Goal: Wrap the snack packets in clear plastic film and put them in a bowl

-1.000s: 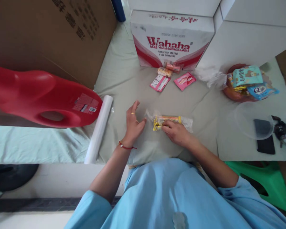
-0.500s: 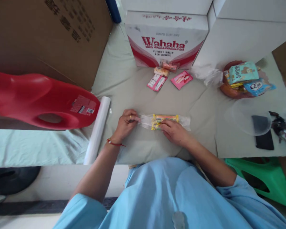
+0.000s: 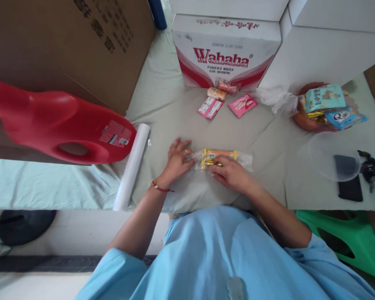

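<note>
Yellow-wrapped snack packets (image 3: 228, 154) lie on the cloth-covered table in front of me, on or in a clear plastic film (image 3: 245, 160) that sticks out at both ends. My right hand (image 3: 233, 173) reaches over from the right, fingers bent and closed on the nearer yellow packet; the fingertips are partly hidden. At the film's left end is my left hand (image 3: 178, 159), fingers spread with the tips touching or close to the film. A ring and a red bracelet are on that hand and wrist.
Several small snack packs (image 3: 243, 105) lie before the Wahaha carton (image 3: 226, 54). Left are a white roll (image 3: 131, 166), a red jug (image 3: 65, 125) and a brown carton (image 3: 112, 62). Right are a snack-filled bowl (image 3: 306, 121), a clear round lid (image 3: 318, 166) and a black phone (image 3: 350, 189).
My left hand has shifted right and opened from a pinch on the film's left end to spread fingers. The right hand stays at the yellow packet. The camera view has shifted slightly.
</note>
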Demonstrator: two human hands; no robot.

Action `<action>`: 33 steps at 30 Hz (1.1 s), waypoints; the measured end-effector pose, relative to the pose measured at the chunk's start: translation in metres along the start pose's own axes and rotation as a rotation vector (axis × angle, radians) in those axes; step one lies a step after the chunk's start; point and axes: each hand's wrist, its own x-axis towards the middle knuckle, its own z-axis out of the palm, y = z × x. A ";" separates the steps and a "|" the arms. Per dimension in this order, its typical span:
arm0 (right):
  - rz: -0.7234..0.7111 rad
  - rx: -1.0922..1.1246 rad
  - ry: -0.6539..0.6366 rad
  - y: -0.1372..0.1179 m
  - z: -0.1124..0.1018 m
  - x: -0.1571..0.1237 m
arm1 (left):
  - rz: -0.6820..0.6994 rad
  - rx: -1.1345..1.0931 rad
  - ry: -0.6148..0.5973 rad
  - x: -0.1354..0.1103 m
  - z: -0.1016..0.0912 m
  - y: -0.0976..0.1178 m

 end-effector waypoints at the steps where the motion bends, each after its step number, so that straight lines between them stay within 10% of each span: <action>1: 0.000 0.015 0.001 0.000 0.000 0.001 | -0.018 -0.062 -0.021 -0.004 -0.006 0.004; 6: -0.004 0.073 -0.019 -0.001 -0.002 0.005 | -0.213 -0.358 0.004 -0.022 -0.013 0.044; 13: 0.040 0.051 -0.002 0.001 0.002 -0.004 | -0.062 -0.336 0.085 -0.011 0.042 0.098; 19: -0.028 0.227 0.106 0.003 -0.009 -0.044 | 0.153 0.033 0.027 -0.022 0.066 0.098; 25: 0.628 -0.094 0.639 0.016 0.001 -0.072 | 0.181 0.300 0.012 -0.043 0.089 0.097; 33: 0.602 -0.001 0.597 0.026 0.001 -0.051 | 0.210 0.373 0.023 -0.044 0.097 0.093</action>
